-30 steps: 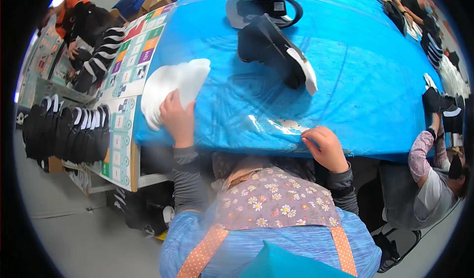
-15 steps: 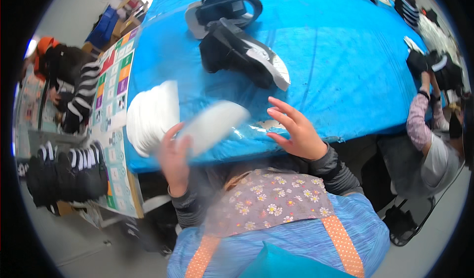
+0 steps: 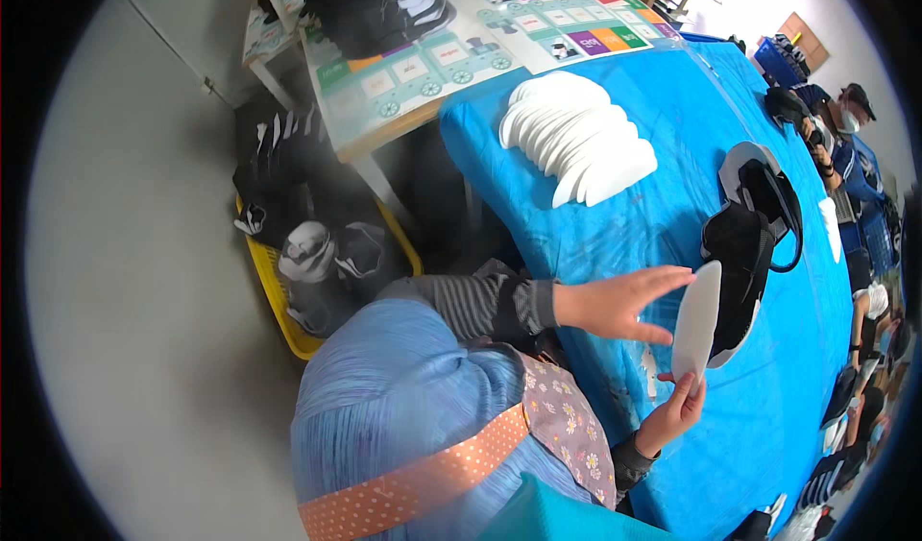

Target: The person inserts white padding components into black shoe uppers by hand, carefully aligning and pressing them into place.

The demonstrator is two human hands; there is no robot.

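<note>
Head view: right hand is pinching one white insole, left hand standing spread beside it, fanned insoles lying untouched beyond.

Open lane of blue cover between the left hand and the fanned white pile, which itself blocks a low pass toward the printed table. White insole, upright in the right hand, stands between left hand and black shoes; shoes bar a straight reach across, bare cover past the right hand.
</note>
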